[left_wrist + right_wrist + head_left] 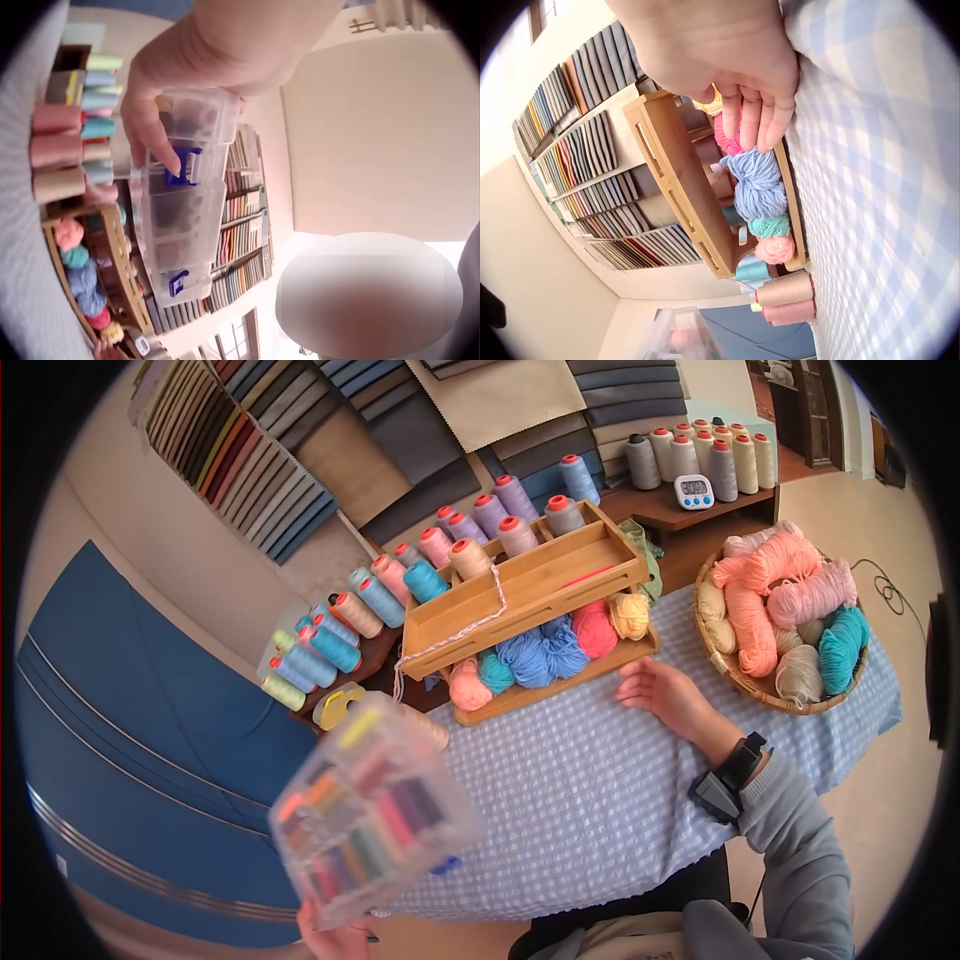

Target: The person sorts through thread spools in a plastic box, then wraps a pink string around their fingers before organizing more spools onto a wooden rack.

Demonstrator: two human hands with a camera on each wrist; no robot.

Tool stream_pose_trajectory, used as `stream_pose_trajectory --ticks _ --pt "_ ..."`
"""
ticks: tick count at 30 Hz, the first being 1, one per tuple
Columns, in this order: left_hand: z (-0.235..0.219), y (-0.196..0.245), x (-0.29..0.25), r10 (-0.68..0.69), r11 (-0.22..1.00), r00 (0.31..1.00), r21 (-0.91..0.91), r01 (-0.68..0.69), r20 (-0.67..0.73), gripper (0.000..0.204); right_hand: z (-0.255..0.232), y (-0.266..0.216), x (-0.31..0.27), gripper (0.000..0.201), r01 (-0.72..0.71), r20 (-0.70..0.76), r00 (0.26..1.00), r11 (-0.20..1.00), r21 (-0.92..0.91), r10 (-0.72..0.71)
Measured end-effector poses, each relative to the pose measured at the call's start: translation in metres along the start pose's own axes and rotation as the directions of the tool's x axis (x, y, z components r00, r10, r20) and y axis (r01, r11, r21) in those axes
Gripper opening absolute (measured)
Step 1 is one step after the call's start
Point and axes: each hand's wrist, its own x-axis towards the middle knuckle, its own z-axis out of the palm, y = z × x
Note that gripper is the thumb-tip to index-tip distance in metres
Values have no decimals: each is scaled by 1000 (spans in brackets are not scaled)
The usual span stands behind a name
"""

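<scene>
My left hand (335, 937) grips a clear plastic thread box (370, 810) by its lower end, lifted at the table's left front. The box is tilted and blurred in the head view, with several colours of thread in its compartments. In the left wrist view, the fingers of the left hand (154, 112) lie over the box's side, one fingertip at a blue latch (182, 166). My right hand (665, 695) rests by the front right corner of a two-tier wooden rack (530, 610), its fingers loosely extended near the yellow yarn ball (629, 616).
Yarn balls (540, 655) fill the rack's lower tier; a twisted cord (470, 628) hangs from its upper tray. Thread cones (330, 650) stand behind and left. At the right is a wicker basket (745, 685) of yarn skeins. A checked cloth (560, 790) covers the table. A timer (693, 492) stands behind.
</scene>
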Motion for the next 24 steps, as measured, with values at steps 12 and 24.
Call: stream_pose_trajectory --ticks 12,24 --pt "-126 -11 84 43 954 941 -265 -138 -334 39 3 -3 -5 30 35 14 999 998 -56 -35" --pt "-200 -40 127 0 996 873 -81 -46 -487 43 4 -4 -4 25 23 28 999 995 -101 -20"
